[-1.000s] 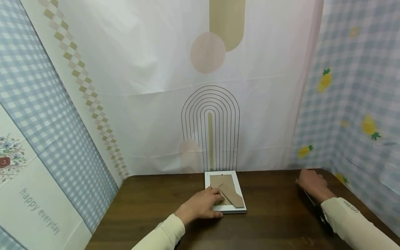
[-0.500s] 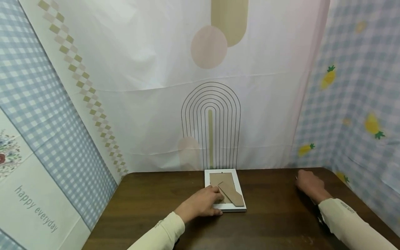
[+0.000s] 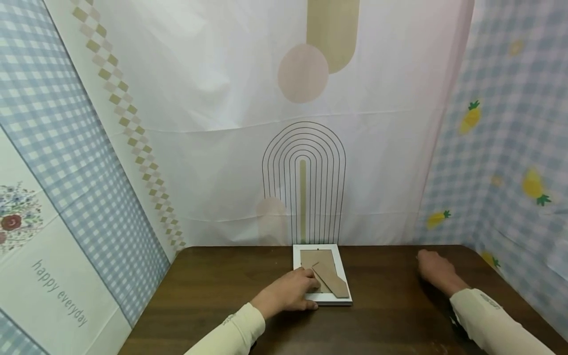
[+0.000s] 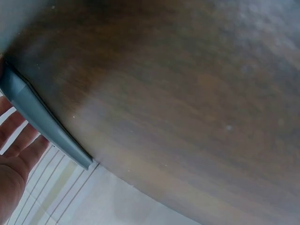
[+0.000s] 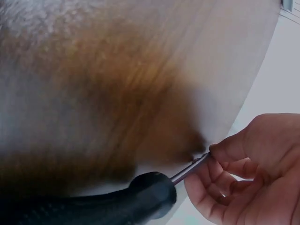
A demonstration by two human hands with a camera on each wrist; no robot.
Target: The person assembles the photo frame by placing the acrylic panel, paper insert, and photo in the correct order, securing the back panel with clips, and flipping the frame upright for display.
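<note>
A white picture frame [image 3: 340, 268] lies face down on the brown table, its cardboard backing and brown easel stand [image 3: 333, 281] upward. My left hand [image 3: 290, 290] grips its near left corner, with the fingers over the backing and the thumb against the near edge. The left wrist view shows the grey side of the frame [image 4: 44, 119] along my fingers. Over the right part of the table, my right hand [image 3: 437, 271] pinches the metal shaft of a screwdriver [image 5: 154, 194]. Its black handle extends back under the wrist; in the head view the hand and sleeve largely hide it.
The wooden table [image 3: 381, 320] ends at a white patterned cloth [image 3: 213, 187] hanging behind it. Blue checked cloths hang at the left [image 3: 102, 182] and right [image 3: 501, 148]. Bare tabletop lies between the frame and my right hand.
My right hand has turned and shifted slightly left; the shaft that showed beside it earlier is now hidden in the head view. My left hand stays on the frame. The head view shifts slightly.
</note>
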